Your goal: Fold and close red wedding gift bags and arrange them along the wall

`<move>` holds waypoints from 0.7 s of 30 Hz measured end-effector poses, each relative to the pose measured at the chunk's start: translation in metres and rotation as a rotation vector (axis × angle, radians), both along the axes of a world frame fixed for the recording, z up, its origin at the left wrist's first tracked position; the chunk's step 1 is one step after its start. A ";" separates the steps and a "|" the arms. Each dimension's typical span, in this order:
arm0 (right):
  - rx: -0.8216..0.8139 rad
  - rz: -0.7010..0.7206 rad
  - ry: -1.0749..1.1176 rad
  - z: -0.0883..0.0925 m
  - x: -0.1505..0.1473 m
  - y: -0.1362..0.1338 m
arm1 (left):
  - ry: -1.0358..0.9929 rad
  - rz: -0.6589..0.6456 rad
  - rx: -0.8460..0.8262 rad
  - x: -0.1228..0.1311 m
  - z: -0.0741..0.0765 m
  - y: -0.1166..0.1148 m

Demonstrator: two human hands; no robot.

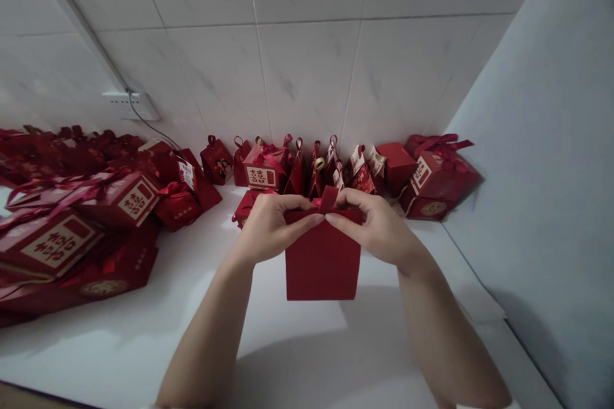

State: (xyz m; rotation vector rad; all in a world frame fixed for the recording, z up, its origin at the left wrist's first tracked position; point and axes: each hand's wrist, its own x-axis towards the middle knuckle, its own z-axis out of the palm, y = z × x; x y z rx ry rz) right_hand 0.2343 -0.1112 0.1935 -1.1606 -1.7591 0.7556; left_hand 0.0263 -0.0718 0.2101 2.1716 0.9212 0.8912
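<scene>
A plain dark red gift box [323, 262] is held upright in front of me by its top edge. My left hand [275, 223] pinches the left part of that edge, thumb on the near face and fingers behind. On the other side my right hand [377, 223] grips the edge the same way, its thumb tip almost meeting the left one. A short red ribbon loop [329, 198] sticks up between the fingertips. The box's inside and far face are hidden from me.
Stacked red gift boxes [57, 243] with ribbons fill the left of the white table [201, 307]. Behind my hands, small boxes [300, 169] line the tiled wall [307, 77]. More boxes [434, 172] sit at the right corner. A power strip [130, 106] with a cable is on the wall.
</scene>
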 end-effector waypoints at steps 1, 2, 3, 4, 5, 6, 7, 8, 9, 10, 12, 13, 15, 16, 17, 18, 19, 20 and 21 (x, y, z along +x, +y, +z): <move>-0.012 0.027 -0.014 0.001 0.000 -0.001 | 0.020 -0.018 0.002 -0.001 0.000 0.000; -0.017 0.048 -0.026 0.002 0.001 -0.003 | 0.037 -0.039 -0.002 -0.001 0.000 0.000; -0.019 0.058 -0.036 0.003 0.001 -0.004 | 0.047 -0.059 -0.012 -0.002 0.000 0.001; -0.018 0.057 -0.045 0.004 0.001 -0.006 | 0.048 -0.077 -0.029 -0.002 0.000 0.001; -0.015 0.042 -0.053 0.006 0.001 -0.008 | 0.044 -0.094 -0.052 -0.002 0.000 0.002; -0.011 0.018 -0.062 0.007 0.001 -0.009 | 0.039 -0.110 -0.078 -0.002 0.001 0.003; -0.009 -0.008 -0.071 0.008 0.000 -0.010 | 0.039 -0.130 -0.103 -0.003 0.002 0.004; -0.007 -0.033 -0.080 0.009 -0.001 -0.010 | 0.045 -0.149 -0.122 -0.003 0.003 0.005; -0.004 -0.053 -0.087 0.009 -0.001 -0.011 | 0.059 -0.166 -0.131 -0.004 0.004 0.005; -0.003 -0.067 -0.092 0.009 -0.002 -0.011 | 0.079 -0.178 -0.127 -0.005 0.005 0.006; -0.012 -0.073 -0.087 0.007 -0.003 -0.010 | 0.113 -0.179 -0.097 -0.006 0.006 0.007; -0.022 -0.069 -0.078 0.006 -0.003 -0.009 | 0.120 -0.171 -0.088 -0.007 0.006 0.007; -0.046 -0.057 -0.060 0.004 -0.002 -0.008 | 0.115 -0.153 -0.100 -0.009 0.004 0.008; -0.056 -0.053 -0.054 0.003 -0.002 -0.008 | 0.104 -0.145 -0.113 -0.009 0.003 0.008; -0.062 -0.053 -0.047 0.002 -0.002 -0.007 | 0.090 -0.138 -0.125 -0.009 0.002 0.009; -0.068 -0.051 -0.039 0.001 -0.001 -0.007 | 0.077 -0.135 -0.132 -0.009 0.001 0.009; -0.077 -0.047 -0.027 0.001 0.000 -0.006 | 0.066 -0.134 -0.134 -0.009 0.000 0.009; -0.089 -0.036 -0.012 0.000 0.000 -0.006 | 0.059 -0.134 -0.134 -0.008 -0.001 0.009; -0.099 -0.026 0.003 0.000 0.001 -0.005 | 0.054 -0.135 -0.132 -0.007 -0.001 0.009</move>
